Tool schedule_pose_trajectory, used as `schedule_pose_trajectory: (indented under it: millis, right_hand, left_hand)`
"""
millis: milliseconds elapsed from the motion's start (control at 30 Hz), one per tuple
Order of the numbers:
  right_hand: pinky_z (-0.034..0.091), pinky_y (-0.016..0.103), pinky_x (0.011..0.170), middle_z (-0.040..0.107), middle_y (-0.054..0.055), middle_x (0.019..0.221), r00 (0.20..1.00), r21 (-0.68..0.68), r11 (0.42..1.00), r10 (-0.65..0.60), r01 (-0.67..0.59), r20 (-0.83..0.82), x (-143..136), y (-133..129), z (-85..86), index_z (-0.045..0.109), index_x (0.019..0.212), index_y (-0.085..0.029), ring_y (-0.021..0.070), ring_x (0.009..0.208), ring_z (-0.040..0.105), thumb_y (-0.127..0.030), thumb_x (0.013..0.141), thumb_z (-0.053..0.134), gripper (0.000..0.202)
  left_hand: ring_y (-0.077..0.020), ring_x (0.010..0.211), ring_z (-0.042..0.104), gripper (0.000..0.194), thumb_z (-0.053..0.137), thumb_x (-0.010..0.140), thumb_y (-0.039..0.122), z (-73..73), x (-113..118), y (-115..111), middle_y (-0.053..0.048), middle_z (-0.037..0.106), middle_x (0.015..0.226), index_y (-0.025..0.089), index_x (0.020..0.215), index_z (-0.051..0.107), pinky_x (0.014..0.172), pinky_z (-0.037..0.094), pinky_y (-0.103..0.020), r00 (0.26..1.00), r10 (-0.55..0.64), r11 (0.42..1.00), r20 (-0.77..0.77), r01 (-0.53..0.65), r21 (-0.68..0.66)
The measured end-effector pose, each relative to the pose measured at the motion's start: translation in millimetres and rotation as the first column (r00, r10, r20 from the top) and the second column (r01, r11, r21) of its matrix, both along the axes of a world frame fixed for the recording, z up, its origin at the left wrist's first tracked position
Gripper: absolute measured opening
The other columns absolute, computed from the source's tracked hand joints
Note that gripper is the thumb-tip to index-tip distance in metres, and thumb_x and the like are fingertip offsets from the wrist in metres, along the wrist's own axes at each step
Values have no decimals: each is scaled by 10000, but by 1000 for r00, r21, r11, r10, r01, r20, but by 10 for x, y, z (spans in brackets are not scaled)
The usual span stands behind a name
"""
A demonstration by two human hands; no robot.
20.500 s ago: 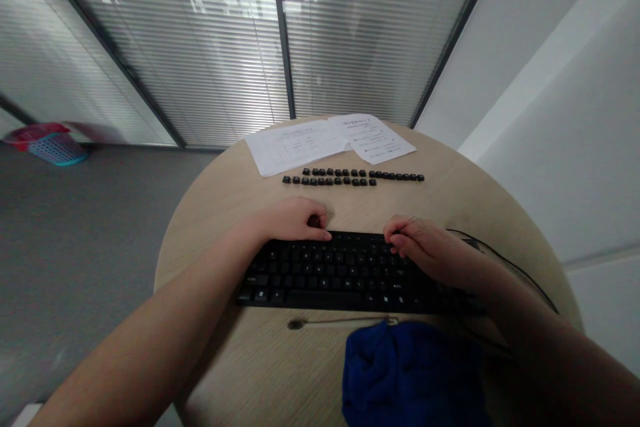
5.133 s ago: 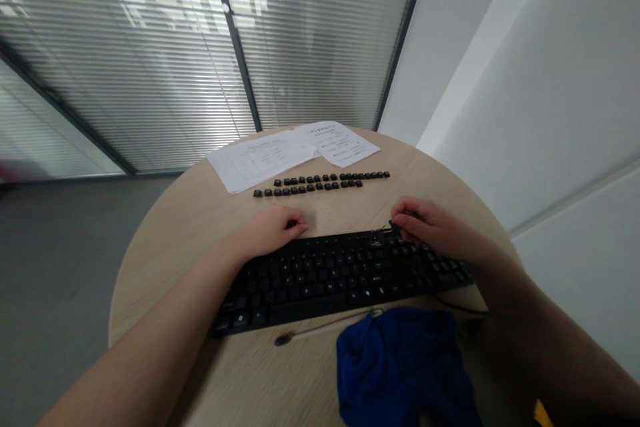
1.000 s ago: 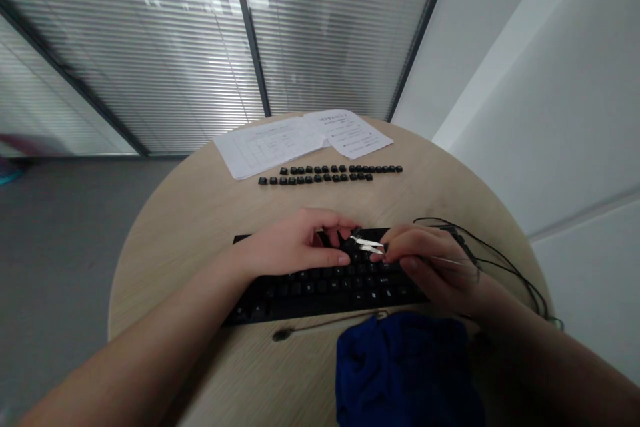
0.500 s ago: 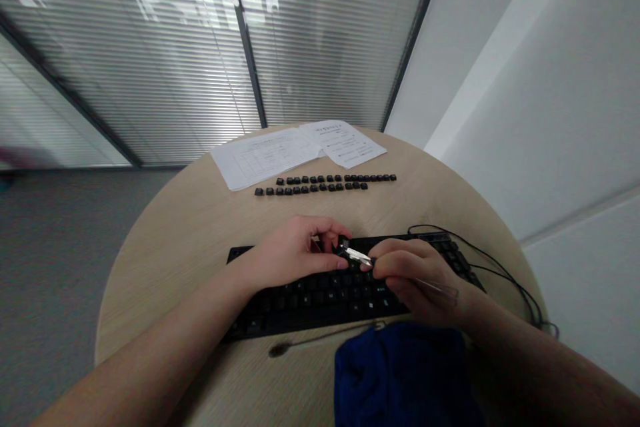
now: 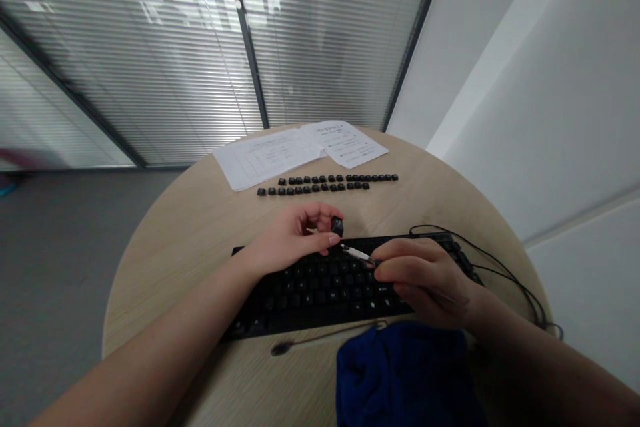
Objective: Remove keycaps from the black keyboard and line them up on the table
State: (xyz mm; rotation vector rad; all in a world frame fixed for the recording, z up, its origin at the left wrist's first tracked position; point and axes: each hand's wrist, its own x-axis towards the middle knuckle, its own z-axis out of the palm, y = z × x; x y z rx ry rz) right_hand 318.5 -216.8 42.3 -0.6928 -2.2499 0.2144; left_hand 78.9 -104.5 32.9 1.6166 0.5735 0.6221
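Note:
My left hand [image 5: 295,235] is closed, pinching a black keycap [image 5: 337,226] between thumb and fingers just above the keyboard's back edge. In my right hand [image 5: 425,273], also closed, is a slim silver-tipped tool [image 5: 357,254]; its tip points left, just below the keycap and apart from it. Fingers hide the tool's middle, so its exact kind is unclear. Beneath both hands lies a black keyboard [image 5: 320,297], partly covered by them.
Two rows of loose black keycaps [image 5: 315,188] lie beyond the keyboard on the round wooden table [image 5: 165,247]. Behind them are printed papers [image 5: 270,157]. Black cables [image 5: 500,271] curve at the right. A thin, dark-ended stick [image 5: 283,349] and blue cloth [image 5: 400,373] lie in front.
My left hand has lifted the keycap up and away from the tool's tip, which was against it before. My right hand stays nearly in place with the tool.

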Motion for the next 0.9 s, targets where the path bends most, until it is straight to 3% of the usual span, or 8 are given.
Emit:
schedule_pose_trajectory:
  millis: [133, 267, 367, 433, 567, 700, 800, 900]
  right_hand:
    - [495, 323, 695, 633, 76, 942, 999, 58, 998, -12, 9, 51, 13, 4, -11, 596, 1046, -206, 177, 781, 589, -315, 1039, 406, 219]
    - [506, 422, 899, 639, 133, 1129, 972, 146, 968, -217, 203, 91, 46, 13, -19, 615, 1107, -202, 248, 1039, 615, -284, 1037, 402, 239]
    - [519, 295, 707, 691, 72, 978, 947, 144, 955, -280, 259, 156, 45, 36, -52, 576, 1238, -204, 172, 824, 649, -148, 1010, 418, 284]
    - [452, 255, 563, 684, 19, 835, 929, 156, 950, -301, 271, 218, 26, 59, -93, 584, 1263, -223, 141, 651, 612, -155, 1010, 436, 300]
    - [431, 259, 569, 704, 8, 841, 904, 158, 943, -328, 294, 275, -28, 119, -216, 632, 1260, -263, 137, 660, 637, -270, 1006, 538, 271]
    - [469, 263, 634, 742, 30, 935, 911, 104, 947, -320, 303, 260, -102, 139, -306, 671, 1214, -257, 154, 766, 678, -272, 989, 578, 243]
    - [484, 268, 678, 747, 49, 971, 913, 62, 951, -307, 302, 268, -124, 130, -257, 690, 1154, -241, 170, 829, 689, -265, 986, 578, 204]
    - [479, 277, 708, 739, 43, 947, 885, 4, 925, -365, 380, 288, 13, 255, -130, 697, 1139, -239, 173, 819, 677, -253, 983, 573, 200]
  left_hand:
    - [-103, 653, 577, 437, 743, 794, 285, 4, -27, 50, 40, 582, 789, 163, 1198, 633, 651, 533, -270, 996, 52, 998, 68, -50, -39]
    - [-117, 742, 617, 477, 709, 822, 250, 16, -70, 41, 19, 643, 874, 203, 1291, 631, 739, 538, -285, 997, -79, 995, 3, 79, -68]
    - [-142, 806, 647, 469, 674, 857, 241, 38, -67, -26, -15, 700, 941, 213, 1323, 631, 778, 534, -304, 968, -245, 966, -45, 240, -92]
    - [-152, 847, 657, 456, 659, 866, 226, 41, -48, -70, -40, 722, 1007, 214, 1321, 638, 797, 534, -309, 941, -337, 937, -29, 332, -104]
    - [-180, 948, 676, 485, 650, 884, 225, -13, -8, -100, -83, 720, 1157, 223, 1366, 598, 817, 538, -319, 899, -437, 894, 13, 436, -99]
    - [-207, 997, 675, 543, 664, 891, 237, -70, -1, -85, -98, 708, 1177, 240, 1417, 532, 818, 540, -343, 893, -450, 892, -4, 450, -38]
    - [-202, 980, 672, 601, 646, 909, 269, -45, -26, -84, -101, 698, 1171, 238, 1476, 450, 810, 539, -347, 899, -434, 901, -56, 435, 6]
    - [-201, 980, 666, 617, 611, 924, 319, 18, -84, -58, -102, 672, 1235, 243, 1503, 412, 822, 546, -361, 938, -288, 929, -192, 323, 182]
